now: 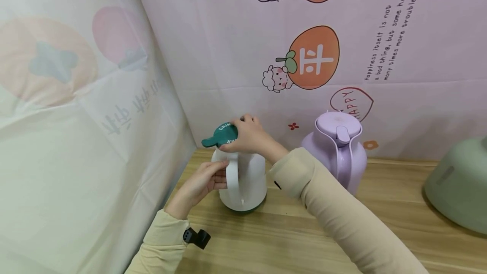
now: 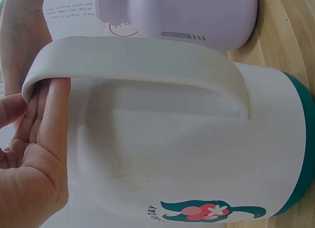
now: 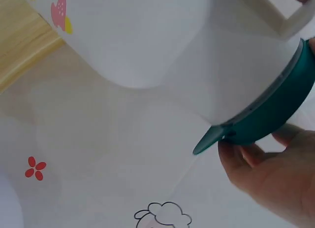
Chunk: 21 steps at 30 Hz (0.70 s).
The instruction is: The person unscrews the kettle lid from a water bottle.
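Note:
A white thermos jug (image 1: 254, 176) with a green base stands upright on the wooden table, its handle (image 1: 232, 176) facing me. My left hand (image 1: 207, 176) holds the upper part of this handle, fingers inside the loop and thumb on the outer side. Atop the jug is a round green lid (image 1: 224, 133) with white lettering and a protruding tab. My right hand (image 1: 249, 134) grips the lid by its rim from above, covering part of it. In the right wrist view, the lid (image 3: 275, 110) sits against the jug's mouth with fingertips at its edge.
Right of the jug stands a lilac thermos jug (image 1: 335, 151), partly behind my right sleeve (image 1: 335, 206). A sage-green rounded vessel (image 1: 460, 185) is at the far right. Printed cloth (image 1: 228, 54) hangs behind the table and along its left side.

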### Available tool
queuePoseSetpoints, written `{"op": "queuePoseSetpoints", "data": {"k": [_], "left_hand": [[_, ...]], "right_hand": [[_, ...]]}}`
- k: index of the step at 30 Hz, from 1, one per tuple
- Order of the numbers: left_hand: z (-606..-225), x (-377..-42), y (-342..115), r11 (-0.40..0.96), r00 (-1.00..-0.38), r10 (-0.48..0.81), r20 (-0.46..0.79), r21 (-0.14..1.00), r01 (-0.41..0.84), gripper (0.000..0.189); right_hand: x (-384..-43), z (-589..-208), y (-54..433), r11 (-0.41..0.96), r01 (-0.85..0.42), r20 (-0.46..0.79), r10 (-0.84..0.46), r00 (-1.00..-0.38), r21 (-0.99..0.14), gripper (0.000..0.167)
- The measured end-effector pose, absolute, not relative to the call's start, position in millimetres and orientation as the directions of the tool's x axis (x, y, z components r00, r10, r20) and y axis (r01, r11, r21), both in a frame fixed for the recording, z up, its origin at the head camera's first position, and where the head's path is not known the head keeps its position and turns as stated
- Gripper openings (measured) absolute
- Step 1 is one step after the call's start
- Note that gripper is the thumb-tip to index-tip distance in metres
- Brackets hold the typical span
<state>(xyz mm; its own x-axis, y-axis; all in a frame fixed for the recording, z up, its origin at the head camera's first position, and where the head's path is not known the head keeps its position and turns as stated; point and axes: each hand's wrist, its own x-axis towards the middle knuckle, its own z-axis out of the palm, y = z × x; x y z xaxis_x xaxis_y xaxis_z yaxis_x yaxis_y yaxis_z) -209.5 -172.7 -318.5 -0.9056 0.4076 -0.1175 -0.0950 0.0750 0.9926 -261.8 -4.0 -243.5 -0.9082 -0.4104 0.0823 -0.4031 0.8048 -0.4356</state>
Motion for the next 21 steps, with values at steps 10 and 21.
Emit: {"op": "queuePoseSetpoints", "data": {"k": [10,21], "left_hand": [[-319,-210,-174,0.064,-0.900,0.423,-0.109,0.994,-0.090,0.035],[-319,-210,-174,0.059,-0.902,0.418,-0.109,0.994,-0.093,0.028]], "right_hand": [[-261,-237,0,0.755,-0.351,0.016,-0.412,-0.911,-0.553,0.078],[-252,-237,-8,0.839,-0.262,0.019,-0.289,-0.957,-0.477,0.093]]}}
